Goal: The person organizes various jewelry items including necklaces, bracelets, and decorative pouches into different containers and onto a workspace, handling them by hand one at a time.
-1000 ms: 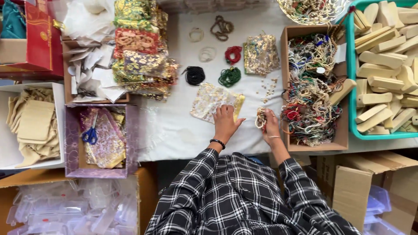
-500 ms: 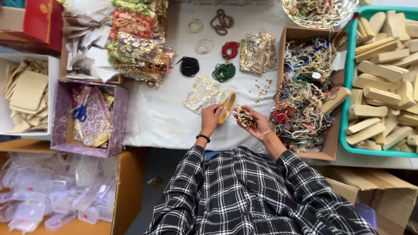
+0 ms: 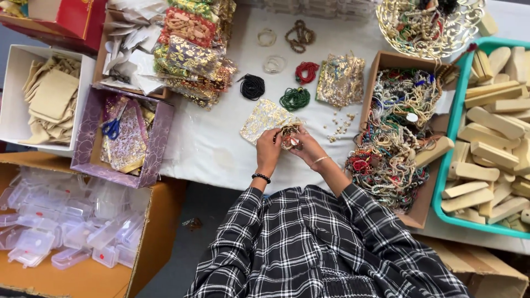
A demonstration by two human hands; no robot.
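L hand fingers pinch the mouth of a sheer white pouch w/ gold floral print, flat on the white table. R hand fingers grasp a beige bead bracelet at pouch's mouth.

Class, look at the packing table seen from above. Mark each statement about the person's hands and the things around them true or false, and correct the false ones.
1. Both hands meet at the gold-patterned pouch. True.
2. The right hand holds scissors. False: it holds a beaded bracelet; the blue scissors lie in the purple box.
3. The left hand wears a dark wrist bracelet. True.
4. The teal crate holds coloured cords. False: it holds wooden pieces.
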